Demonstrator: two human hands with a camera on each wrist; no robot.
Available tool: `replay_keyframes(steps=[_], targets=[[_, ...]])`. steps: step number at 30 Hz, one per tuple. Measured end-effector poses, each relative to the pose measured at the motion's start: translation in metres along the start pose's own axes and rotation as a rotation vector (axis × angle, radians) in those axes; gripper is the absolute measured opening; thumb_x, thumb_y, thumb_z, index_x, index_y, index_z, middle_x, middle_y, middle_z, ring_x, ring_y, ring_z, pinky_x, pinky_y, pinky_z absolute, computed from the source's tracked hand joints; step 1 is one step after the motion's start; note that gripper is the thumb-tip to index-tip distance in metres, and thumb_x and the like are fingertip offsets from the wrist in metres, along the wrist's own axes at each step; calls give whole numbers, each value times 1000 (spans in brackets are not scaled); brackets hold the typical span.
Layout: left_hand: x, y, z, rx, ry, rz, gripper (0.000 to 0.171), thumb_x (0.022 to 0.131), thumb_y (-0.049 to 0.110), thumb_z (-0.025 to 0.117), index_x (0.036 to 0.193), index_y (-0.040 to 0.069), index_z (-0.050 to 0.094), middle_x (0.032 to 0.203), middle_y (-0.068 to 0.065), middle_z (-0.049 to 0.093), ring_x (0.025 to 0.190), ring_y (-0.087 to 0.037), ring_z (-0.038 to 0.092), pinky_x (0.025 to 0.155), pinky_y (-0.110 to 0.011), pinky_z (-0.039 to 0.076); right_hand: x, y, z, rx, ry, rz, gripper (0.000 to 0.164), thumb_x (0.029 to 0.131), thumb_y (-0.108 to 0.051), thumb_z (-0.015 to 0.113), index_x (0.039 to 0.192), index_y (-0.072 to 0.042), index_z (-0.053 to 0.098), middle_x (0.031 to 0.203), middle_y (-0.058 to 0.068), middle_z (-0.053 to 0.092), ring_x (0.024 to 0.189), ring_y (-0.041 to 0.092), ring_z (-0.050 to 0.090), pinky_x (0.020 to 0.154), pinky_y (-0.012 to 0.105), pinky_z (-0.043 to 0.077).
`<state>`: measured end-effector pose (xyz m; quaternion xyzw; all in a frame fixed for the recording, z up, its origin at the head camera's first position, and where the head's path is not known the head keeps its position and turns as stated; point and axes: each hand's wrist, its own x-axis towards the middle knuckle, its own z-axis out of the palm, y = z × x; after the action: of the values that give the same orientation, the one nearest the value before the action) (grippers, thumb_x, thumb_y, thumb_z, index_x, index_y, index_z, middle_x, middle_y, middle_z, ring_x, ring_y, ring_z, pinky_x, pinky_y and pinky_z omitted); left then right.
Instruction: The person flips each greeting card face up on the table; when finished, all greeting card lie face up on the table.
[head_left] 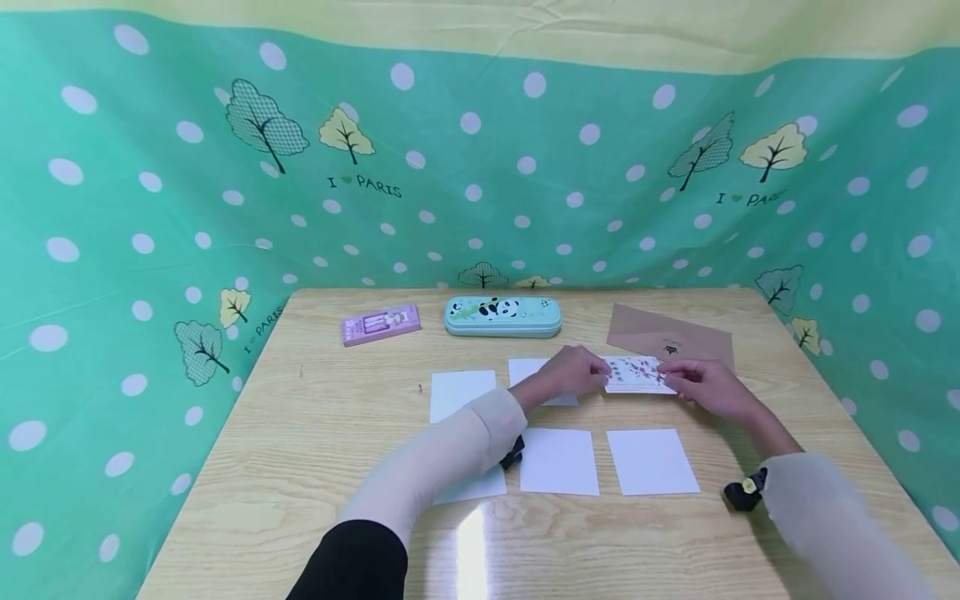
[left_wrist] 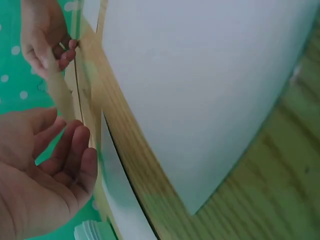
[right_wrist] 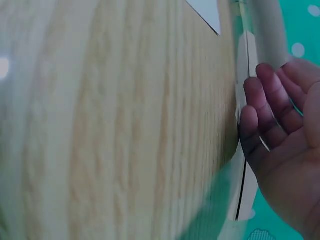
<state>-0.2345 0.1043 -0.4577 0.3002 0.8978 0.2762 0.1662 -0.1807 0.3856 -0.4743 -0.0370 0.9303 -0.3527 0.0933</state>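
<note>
A white card with a pink floral pattern [head_left: 636, 373] is held between both hands above the right part of the table. My left hand [head_left: 572, 372] pinches its left end, while my right hand [head_left: 712, 387] grips the right end between thumb and fingers. In the left wrist view the card [left_wrist: 60, 95] appears as a pale blurred strip stretching between the hands. Several white paper squares lie flat nearby; one square [head_left: 558, 461] is in front, another [head_left: 652, 461] to its right. My left arm partly covers others, including the far-left square [head_left: 453, 392].
Behind the card lies a brown envelope [head_left: 675, 333], partly overlapped by it in the head view. A turquoise panda pencil case [head_left: 502, 325] stands at the table's back, with a purple box [head_left: 381, 325] to its left. Green dotted cloth [head_left: 480, 150] hangs behind the wooden table [head_left: 300, 467].
</note>
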Motion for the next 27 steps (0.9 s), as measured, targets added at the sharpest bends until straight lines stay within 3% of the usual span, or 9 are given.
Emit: replay_keyframes(steps=[2,5,8,12,21,27], targets=[[1,1,3,22,-17,-11,29,101,29,64,129,25,71,137,8,67,63,-4,51,65,-17,42,3,0,2,-49,0,-23,37,102,-25,62,135,-8,64,103,11,66,73,16,56,61,26,49],[2,3,6,64,-42,-28,36,100,33,65,135,27,67,142,8,64,69,-7,56,67,-19,45,6,0,4,-89,-1,-50,41,101,-20,64,139,-7,61,96,7,66,73,15,55,62,25,48],[4,5,10,121,-62,-33,41,99,36,66,140,29,63,145,9,61,101,-5,67,87,-19,50,6,-1,6,-113,-12,-65,44,100,-19,65,142,-6,59,93,5,65,75,14,54,63,24,47],[7,5,15,208,-77,-16,46,99,37,67,144,30,59,148,9,58,137,-10,55,110,-26,45,5,-3,7,-155,-23,-68,45,99,-20,66,142,-5,59,90,3,64,76,14,53,65,24,44],[6,9,19,324,-103,-19,49,98,40,68,145,31,57,146,12,60,137,-12,54,111,-31,45,10,-10,8,-246,-62,-69,46,97,-21,68,141,-9,61,82,0,60,74,15,51,67,27,42],[5,10,22,381,-79,-12,48,98,39,68,144,30,58,146,12,59,138,-12,54,111,-30,46,11,-8,8,-276,-68,-104,46,96,-17,68,141,-7,61,76,-2,57,69,14,48,64,27,39]])
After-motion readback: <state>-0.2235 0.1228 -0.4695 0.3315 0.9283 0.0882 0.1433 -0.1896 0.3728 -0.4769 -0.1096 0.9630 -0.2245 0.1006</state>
